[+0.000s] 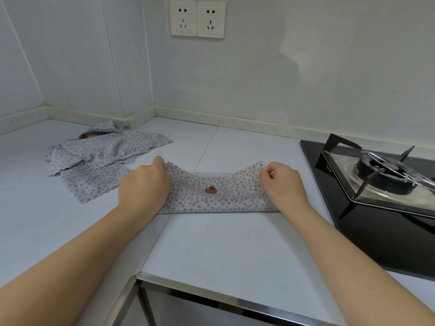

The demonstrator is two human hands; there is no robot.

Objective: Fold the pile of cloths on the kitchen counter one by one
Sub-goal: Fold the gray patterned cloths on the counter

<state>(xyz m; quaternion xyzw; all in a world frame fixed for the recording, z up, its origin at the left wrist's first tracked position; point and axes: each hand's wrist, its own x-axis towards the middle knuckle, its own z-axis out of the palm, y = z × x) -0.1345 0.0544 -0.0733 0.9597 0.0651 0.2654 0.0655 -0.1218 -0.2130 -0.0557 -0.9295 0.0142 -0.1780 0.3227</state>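
Cloth under work: a pale grey, grey-dotted fabric cloth [219,196] with a scalloped edge and a small orange-red patch [211,190] at its centre. It lies spread crosswise on the white tiled tabletop [223,243], about midway between the left and right edges and nearer the back edge than the front.

- Near edge of the cloth: straight, flat on the tabletop.
- Far edge: raised at both corners, sagging low between them.

Left hand [143,184]: rests over the left end of the cloth. Its fingers [160,162] are curled and pinch the far left corner.

Right hand [282,184]: rests over the right end. Its fingers [270,171] are curled, thumb against forefinger, and pinch the far right corner.

Pile of loose grey-dotted cloths [106,154]: lies crumpled toward the back left corner of the tabletop, apart from the held cloth, with several layers overlapping. One flat cloth at its near side reaches close to the left hand.

Black glass gas hob [376,220]: set at the right edge of the tabletop, carrying a black metal burner grate [386,170].

Two white wall sockets [197,18]: mounted side by side on the wall above the back edge.
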